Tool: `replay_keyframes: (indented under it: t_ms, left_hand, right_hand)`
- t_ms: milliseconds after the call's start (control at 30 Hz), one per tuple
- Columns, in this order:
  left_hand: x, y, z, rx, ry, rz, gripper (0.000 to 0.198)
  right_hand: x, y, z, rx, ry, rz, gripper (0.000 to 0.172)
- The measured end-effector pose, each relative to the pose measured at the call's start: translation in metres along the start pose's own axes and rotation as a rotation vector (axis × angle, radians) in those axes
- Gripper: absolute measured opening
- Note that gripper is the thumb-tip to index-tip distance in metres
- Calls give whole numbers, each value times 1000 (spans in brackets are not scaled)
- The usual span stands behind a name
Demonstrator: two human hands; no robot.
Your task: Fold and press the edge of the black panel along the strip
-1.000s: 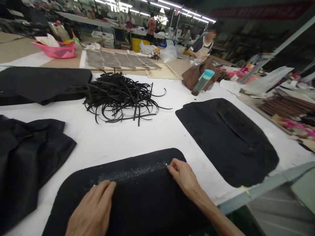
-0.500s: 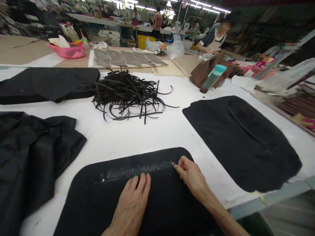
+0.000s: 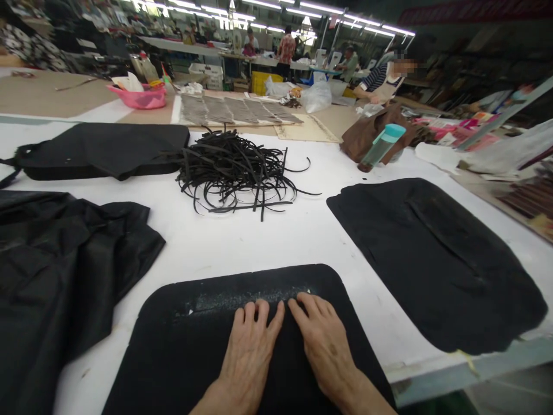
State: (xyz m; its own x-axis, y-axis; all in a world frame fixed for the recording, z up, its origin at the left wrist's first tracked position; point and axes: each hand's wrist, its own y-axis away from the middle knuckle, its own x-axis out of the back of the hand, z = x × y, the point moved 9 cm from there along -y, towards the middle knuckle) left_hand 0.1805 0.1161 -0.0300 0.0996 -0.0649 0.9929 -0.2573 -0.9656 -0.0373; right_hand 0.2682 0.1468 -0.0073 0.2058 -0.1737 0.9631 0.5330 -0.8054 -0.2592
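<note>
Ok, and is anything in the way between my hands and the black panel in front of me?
Nothing visible is. Your left hand and right hand both rest on the black panel, by its white-flecked band. The pile of black strips lies apart, beyond the panel's far edge.

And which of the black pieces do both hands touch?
The rounded-corner black piece at bottom centre: the left hand and right hand are on it, and only it shows a whitish, speckled strip.
</note>
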Motion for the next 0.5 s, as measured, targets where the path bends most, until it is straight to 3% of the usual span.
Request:
replay_keyframes:
  t_ms: [133, 333, 500]
  left_hand:
    - [0, 11, -3, -50, 38, 76, 54]
    - [-5, 39, -35, -18, 6, 128, 49]
    - [-9, 37, -38, -16, 27, 42, 53]
  right_hand:
    - [-7, 10, -11, 91, 21, 39, 47]
    - [-12, 12, -14, 119, 120, 9, 52]
    - [-15, 10, -34, 90, 208, -5, 51]
